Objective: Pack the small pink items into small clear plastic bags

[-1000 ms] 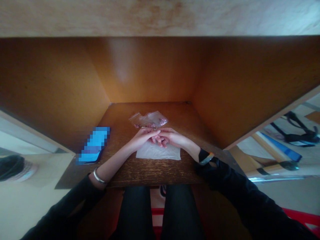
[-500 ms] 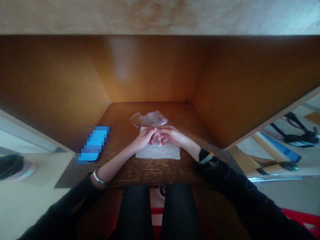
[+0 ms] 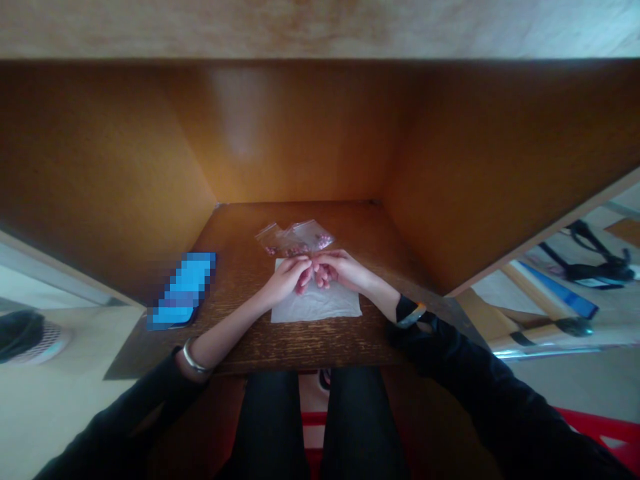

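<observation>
My left hand (image 3: 290, 279) and my right hand (image 3: 337, 269) meet above a sheet of white paper or tissue (image 3: 316, 303), with their fingertips close together. Whatever lies between the fingers is hidden or too small to tell. Just beyond the fingers lie small clear plastic bags (image 3: 295, 239) holding pink beads. My fingertips are at or very near the bags' front edge, and I cannot tell whether they touch.
The dark wooden desk (image 3: 240, 347) is walled by orange-brown wooden panels at the back and sides. A blue pixelated phone (image 3: 183, 292) lies at its left edge. My dark-trousered knees show below the desk's front edge.
My left hand has moved slightly right and closer to my right hand. The paper has shifted slightly, and the view has tilted a little.
</observation>
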{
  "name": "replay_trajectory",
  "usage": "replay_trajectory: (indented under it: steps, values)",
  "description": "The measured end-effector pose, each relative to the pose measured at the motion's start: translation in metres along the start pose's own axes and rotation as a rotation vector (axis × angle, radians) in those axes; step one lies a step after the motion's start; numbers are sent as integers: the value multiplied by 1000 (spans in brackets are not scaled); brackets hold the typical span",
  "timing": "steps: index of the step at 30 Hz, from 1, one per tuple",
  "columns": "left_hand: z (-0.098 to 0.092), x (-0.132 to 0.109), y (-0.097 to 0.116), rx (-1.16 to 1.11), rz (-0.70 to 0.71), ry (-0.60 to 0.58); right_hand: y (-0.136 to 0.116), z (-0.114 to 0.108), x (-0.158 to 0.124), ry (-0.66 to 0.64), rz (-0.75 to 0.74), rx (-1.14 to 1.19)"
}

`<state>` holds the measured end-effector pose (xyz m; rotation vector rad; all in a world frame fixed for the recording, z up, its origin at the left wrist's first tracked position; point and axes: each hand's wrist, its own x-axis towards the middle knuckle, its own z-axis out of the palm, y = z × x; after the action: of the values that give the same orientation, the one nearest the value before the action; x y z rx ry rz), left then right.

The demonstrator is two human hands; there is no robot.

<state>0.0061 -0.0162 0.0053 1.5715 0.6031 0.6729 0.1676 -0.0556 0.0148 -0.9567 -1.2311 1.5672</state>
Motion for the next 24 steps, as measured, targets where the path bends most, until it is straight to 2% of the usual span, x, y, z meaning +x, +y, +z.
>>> replay_trajectory:
  steps: [4,10,16,21,24]
  values:
    - [0,-2,1,115,1,34,4,0,1,34,-22,-78]
    - [2,-6,6,365,0,72,14,1,3,163,-193,-449]
    - [2,-5,5,635,129,143,10,6,0,292,-262,-696]
    - [-3,-6,6,712,152,249,9,8,-1,407,-307,-805]
    - [-4,-8,9,724,243,317,12,7,-1,424,-352,-808]
